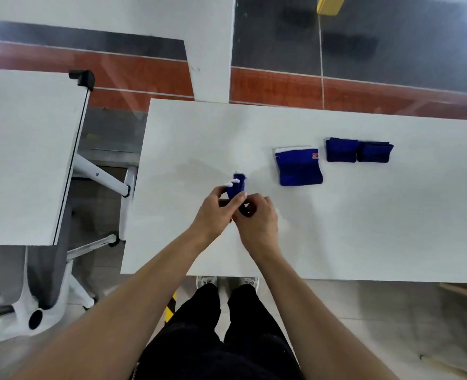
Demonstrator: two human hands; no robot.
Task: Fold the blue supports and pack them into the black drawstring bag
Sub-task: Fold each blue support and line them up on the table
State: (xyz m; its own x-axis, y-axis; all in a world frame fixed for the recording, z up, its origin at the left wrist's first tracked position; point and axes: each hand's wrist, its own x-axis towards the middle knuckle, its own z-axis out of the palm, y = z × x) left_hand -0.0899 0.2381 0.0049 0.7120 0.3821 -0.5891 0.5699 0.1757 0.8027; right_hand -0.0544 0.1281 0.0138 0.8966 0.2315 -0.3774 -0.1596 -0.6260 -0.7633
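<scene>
- Both forearms are seen bare, extended forward from the lower edge and converging toward the middle.
- Left hand (218, 208): held knuckles up, wrist slightly bent, fingers curled; thumb and forefinger are pinched closed on a small blue support (237, 185).
- Right hand (257, 215): brought against the left, back of hand upward, fingers curled under; something dark is gripped, identity unclear.
- The two hands are held touching at the fingertips.

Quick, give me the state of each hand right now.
Left hand: closed on the folded blue support, pinching it upright.
Right hand: closed around something dark at the support's lower end; cannot tell whether that is the bag.
</scene>
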